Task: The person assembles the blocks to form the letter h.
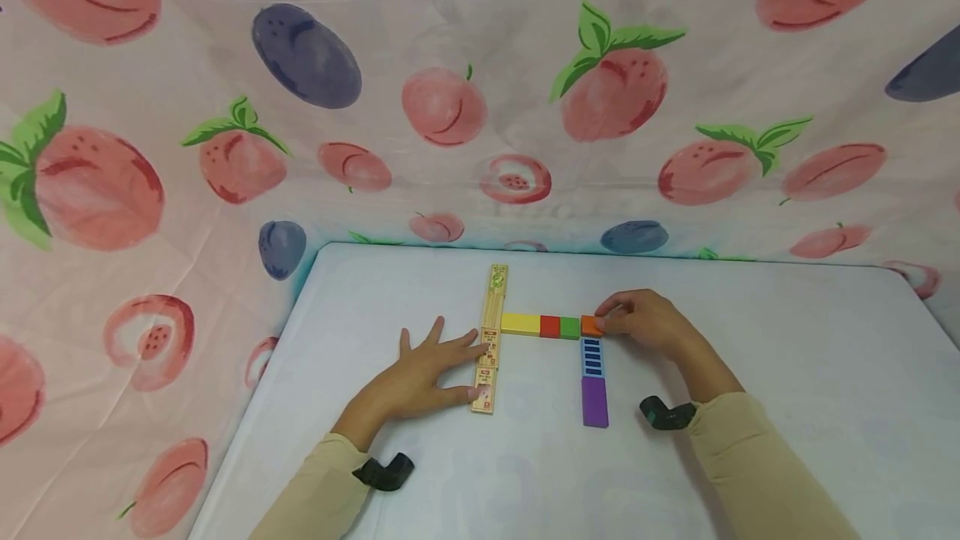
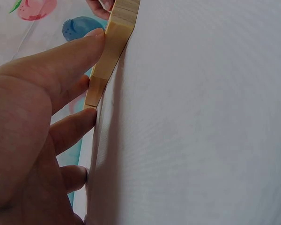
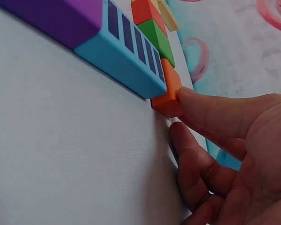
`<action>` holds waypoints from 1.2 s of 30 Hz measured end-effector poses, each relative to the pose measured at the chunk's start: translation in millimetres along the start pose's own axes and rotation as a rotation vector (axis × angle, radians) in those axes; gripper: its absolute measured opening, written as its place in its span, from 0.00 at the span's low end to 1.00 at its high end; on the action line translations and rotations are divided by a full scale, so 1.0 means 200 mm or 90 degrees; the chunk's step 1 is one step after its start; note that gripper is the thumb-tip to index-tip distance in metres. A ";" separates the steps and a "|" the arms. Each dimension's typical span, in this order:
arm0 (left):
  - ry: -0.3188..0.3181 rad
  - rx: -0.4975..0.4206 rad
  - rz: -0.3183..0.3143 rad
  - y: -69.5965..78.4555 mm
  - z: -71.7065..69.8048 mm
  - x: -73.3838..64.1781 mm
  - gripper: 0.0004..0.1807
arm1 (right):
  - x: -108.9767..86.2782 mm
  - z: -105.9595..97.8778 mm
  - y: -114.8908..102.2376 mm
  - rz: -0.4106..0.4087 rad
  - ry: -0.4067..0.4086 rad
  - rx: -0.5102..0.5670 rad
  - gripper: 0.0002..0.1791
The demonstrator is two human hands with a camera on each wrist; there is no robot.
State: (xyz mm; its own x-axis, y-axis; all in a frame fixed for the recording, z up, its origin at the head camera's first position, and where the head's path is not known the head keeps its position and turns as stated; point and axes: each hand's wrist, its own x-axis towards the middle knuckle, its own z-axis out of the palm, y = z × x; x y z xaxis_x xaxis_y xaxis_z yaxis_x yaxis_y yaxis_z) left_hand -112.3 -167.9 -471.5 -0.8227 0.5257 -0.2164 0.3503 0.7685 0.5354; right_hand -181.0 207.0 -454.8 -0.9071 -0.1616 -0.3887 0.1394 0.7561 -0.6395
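Observation:
My left hand [image 1: 427, 373] lies with fingers spread, its fingertips and thumb touching a column of printed wooden blocks [image 1: 493, 298]. In the left wrist view the thumb and fingertips meet the side of these wooden blocks [image 2: 110, 47]. With thumb and finger my right hand [image 1: 648, 323] pinches a small orange block [image 1: 590, 325] at the right end of a row. That row runs from the column through a yellow block [image 1: 521, 323], a red block [image 1: 550, 326] and a green block [image 1: 569, 327]. Below the orange block stands a light-blue block [image 3: 126, 61] with dark rectangles, then a purple block [image 1: 595, 402].
A white table [image 1: 720, 307] lies under the blocks, its back edge against a cloth [image 1: 525, 107] printed with peaches and blue fruit. Each wrist carries a black strap-on piece [image 1: 386, 472] over a beige sleeve [image 1: 757, 457].

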 end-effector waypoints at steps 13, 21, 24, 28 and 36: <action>0.000 0.002 -0.002 0.00 0.00 0.00 0.38 | 0.00 0.01 -0.01 -0.006 -0.008 0.003 0.14; -0.002 -0.003 -0.004 0.00 0.00 0.00 0.39 | 0.00 0.01 -0.01 -0.011 -0.007 0.001 0.14; -0.002 -0.004 -0.004 0.00 0.00 0.00 0.39 | 0.00 0.01 -0.01 -0.010 -0.009 0.006 0.14; -0.001 -0.002 -0.004 0.00 0.00 0.01 0.39 | 0.00 0.01 -0.01 -0.009 -0.011 0.009 0.14; 0.001 0.003 -0.001 0.00 0.00 0.01 0.39 | 0.00 0.01 -0.01 -0.008 -0.014 0.007 0.13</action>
State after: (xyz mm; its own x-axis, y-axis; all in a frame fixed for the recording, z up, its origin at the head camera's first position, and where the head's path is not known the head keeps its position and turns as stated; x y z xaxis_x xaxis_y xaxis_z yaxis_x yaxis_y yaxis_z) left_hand -113.2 -167.4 -472.9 -0.8238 0.5240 -0.2164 0.3511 0.7712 0.5310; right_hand -180.6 205.3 -454.6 -0.8996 -0.1858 -0.3953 0.1323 0.7466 -0.6520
